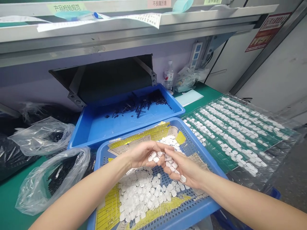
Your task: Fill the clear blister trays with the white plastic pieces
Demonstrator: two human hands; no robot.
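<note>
Left hand (144,155): half closed into a cup, fingers curled around several small white pieces (157,156)
Right hand (183,164): loosely curled, its fingers meeting the left's, more white pieces lying along them
White pieces: smooth, flat, rounded squares, in both hands and heaped below
Basket (206,207): blue, perforated plastic, lined with worn yellow paper (105,204) under the heap
Tray (98,129): smooth blue plastic just beyond, scattered with thin black parts (144,105)
Right side: clear plastic sheet (275,153) bearing rows of white pieces
Left side: crinkled clear bags (31,190) holding dark parts, on green tabletop (9,201)
</note>
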